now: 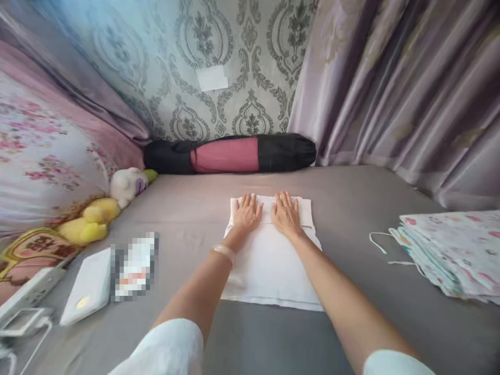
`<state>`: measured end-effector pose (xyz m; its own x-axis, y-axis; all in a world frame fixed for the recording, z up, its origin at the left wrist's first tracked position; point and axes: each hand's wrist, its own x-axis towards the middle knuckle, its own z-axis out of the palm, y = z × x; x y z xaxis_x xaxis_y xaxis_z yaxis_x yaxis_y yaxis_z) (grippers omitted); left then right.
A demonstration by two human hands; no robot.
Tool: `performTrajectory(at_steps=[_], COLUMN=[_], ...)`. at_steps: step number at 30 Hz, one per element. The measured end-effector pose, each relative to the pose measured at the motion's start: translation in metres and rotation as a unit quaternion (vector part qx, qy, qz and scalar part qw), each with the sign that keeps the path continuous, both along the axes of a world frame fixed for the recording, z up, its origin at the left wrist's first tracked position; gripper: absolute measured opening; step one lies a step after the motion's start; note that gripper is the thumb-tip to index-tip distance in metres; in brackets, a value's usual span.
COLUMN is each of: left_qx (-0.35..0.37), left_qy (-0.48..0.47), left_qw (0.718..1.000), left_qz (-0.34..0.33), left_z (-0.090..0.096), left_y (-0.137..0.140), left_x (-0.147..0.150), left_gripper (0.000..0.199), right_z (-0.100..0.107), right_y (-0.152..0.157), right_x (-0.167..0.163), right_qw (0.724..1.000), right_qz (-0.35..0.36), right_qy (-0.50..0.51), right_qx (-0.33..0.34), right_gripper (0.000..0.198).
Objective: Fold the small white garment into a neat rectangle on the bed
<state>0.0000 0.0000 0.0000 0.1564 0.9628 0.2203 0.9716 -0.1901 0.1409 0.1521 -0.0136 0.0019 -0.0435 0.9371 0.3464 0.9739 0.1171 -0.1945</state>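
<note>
Both hands lie flat, gripping nothing; if I drag unevenly, the white cloth could crease.

We could pass along the grey sheet on either side of the white cloth; farther right the folded patterned fabric blocks us, leftward the white slab-shaped device, ahead the black-and-pink bag.

Bluish glare hazes the wallpaper toward upper left.
</note>
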Motion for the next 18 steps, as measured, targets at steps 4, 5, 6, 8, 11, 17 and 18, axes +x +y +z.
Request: performTrajectory(at_steps=[4, 5, 6, 8, 11, 17, 18], left_qx=[-0.043, -0.057, -0.069, -0.077, -0.045, -0.038, -0.049], left_qy=[0.020, 0.022, 0.022, 0.020, 0.006, -0.012, -0.008], left_qw=[0.999, 0.998, 0.997, 0.997, 0.999, 0.998, 0.998], left_qz=[0.015, 0.016, 0.017, 0.014, 0.019, 0.047, 0.044], left_z=[0.005, 0.006, 0.007, 0.007, 0.007, 0.004, 0.004], left_y=[0.000, 0.000, 0.000, -0.001, -0.003, -0.001, 0.000], left_x=[0.002, 0.002, 0.003, 0.003, 0.002, 0.000, 0.000], left_gripper=[0.065, 0.065, 0.065, 0.065, 0.065, 0.064, 0.064], right_z=[0.001, 0.001, 0.002, 0.005, 0.011, 0.012, 0.010], right_y=[0.001, 0.002, 0.003, 0.004, 0.007, 0.005, 0.005], right_x=[-0.001, -0.002, -0.002, -0.003, 0.003, 0.029, 0.031], right_qw=[0.998, 0.996, 0.995, 0.993, 0.988, 0.988, 0.989], right_qz=[-0.058, -0.064, -0.068, -0.073, -0.062, 0.012, 0.015], right_qy=[0.014, 0.013, 0.011, 0.003, -0.009, -0.048, -0.049], right_qx=[-0.037, -0.052, -0.067, -0.096, -0.141, -0.149, -0.139], right_gripper=[0.055, 0.056, 0.056, 0.057, 0.059, 0.054, 0.054])
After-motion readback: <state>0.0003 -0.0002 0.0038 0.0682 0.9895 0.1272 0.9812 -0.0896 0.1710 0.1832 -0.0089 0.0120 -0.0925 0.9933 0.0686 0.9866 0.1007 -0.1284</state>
